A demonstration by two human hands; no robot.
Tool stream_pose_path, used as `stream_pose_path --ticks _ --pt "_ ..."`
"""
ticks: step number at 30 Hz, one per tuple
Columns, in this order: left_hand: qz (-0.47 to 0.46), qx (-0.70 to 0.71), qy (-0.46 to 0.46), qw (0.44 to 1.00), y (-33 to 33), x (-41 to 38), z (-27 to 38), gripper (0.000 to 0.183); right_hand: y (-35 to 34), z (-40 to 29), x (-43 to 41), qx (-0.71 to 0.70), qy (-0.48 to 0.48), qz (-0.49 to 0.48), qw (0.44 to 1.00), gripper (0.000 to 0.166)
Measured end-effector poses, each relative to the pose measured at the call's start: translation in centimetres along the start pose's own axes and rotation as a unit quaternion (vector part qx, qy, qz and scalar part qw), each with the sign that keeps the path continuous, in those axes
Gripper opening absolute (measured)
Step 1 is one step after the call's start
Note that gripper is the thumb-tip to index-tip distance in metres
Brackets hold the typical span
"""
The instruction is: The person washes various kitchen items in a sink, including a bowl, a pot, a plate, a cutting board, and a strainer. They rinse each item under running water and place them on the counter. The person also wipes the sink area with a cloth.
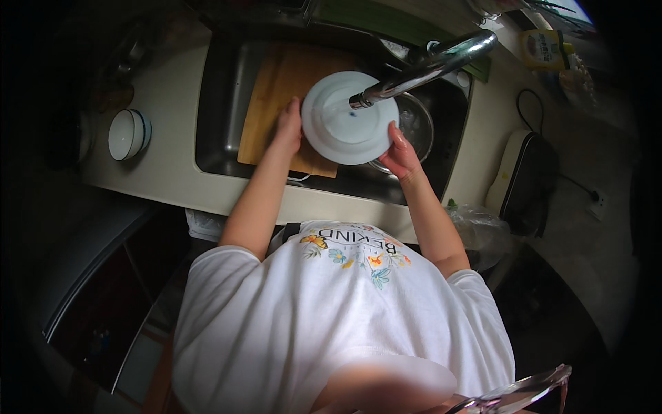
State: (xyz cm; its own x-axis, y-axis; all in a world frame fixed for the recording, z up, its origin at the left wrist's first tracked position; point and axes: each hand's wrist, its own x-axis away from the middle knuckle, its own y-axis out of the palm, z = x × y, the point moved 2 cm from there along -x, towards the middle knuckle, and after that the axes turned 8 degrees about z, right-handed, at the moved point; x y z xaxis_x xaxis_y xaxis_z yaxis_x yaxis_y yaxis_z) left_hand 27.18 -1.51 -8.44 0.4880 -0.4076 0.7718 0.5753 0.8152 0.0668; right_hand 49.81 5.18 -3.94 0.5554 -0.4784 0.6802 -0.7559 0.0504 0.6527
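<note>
A white plate (339,145) with a small blue mark is held between my two hands above the sink (220,124). My left hand (290,127) grips its left rim. On the lower right rim sits my right hand (401,152), thumb on top and skin wet; the fingers beneath are hidden. Directly over the plate is the spout of a chrome faucet (429,70), and a pale streak below it looks like running water. A wooden cutting board (266,108) lies slanted in the sink, partly behind the plate. Partly covered at right is a round metal bowl (421,121).
Two nested bowls (123,135) rest tilted on the left counter (170,155). Right of the sink stand a corded appliance (517,171) and a clear plastic bag (478,230). A yellow package (540,49) is at the far right. The faucet arches over the sink's right half.
</note>
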Motion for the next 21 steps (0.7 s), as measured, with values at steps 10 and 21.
stream_pose_path --ticks 10,21 --pt "-0.005 -0.021 -0.024 0.999 -7.5 1.1 6.3 0.033 5.2 4.2 -4.3 0.131 0.119 0.017 0.984 0.035" --pt "-0.059 -0.050 -0.050 0.996 -4.1 6.2 5.3 0.036 0.4 2.0 0.4 0.151 0.201 -0.035 0.967 0.034"
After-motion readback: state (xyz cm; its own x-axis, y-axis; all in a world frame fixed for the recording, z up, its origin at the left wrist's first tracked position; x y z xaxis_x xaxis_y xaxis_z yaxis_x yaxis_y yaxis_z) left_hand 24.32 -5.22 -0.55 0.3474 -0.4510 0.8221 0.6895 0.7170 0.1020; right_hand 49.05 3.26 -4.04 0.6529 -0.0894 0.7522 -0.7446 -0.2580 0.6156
